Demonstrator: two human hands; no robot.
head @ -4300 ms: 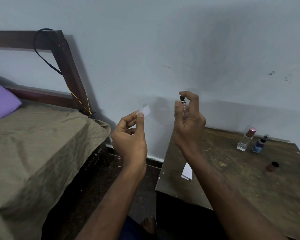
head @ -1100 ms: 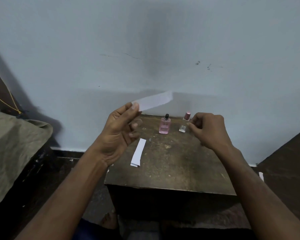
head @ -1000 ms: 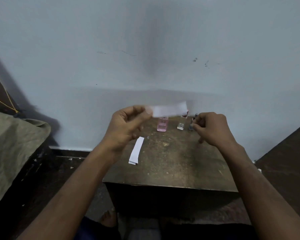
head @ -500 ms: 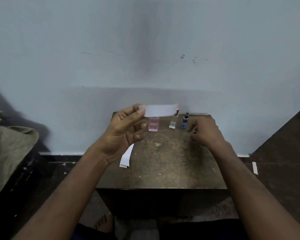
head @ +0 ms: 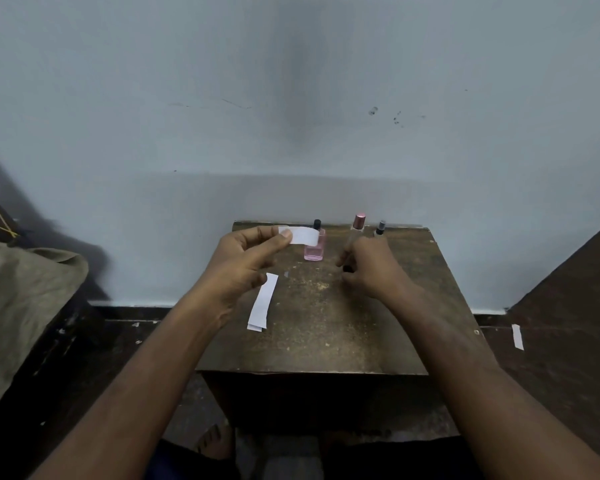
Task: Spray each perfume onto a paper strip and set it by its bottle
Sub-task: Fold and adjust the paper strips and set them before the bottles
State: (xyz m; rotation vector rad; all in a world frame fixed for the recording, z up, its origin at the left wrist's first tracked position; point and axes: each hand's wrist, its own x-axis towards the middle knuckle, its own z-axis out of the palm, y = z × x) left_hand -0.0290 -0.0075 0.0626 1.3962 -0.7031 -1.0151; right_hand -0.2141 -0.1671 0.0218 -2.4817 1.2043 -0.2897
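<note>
My left hand (head: 243,268) pinches one end of a white paper strip (head: 302,235) and holds it level in front of the pink perfume bottle (head: 314,250), which has a black sprayer. To its right, by the wall, stand a clear bottle with a rose cap (head: 359,223) and a blue bottle with a dark sprayer (head: 380,229), both partly hidden by my right hand (head: 373,270). That hand is curled just above the table, with a small dark cap (head: 347,269) at its fingertips.
All of this is on a small worn wooden table (head: 326,344) against a pale wall. Spare paper strips (head: 263,302) lie on its left part. Another strip (head: 517,337) lies on the dark floor at the right. A bed with an olive sheet (head: 21,306) is at the left.
My left hand has carried the strip from the left down in front of the pink bottle. My right hand has come back from the blue bottle toward the table's middle and curled round the cap.
</note>
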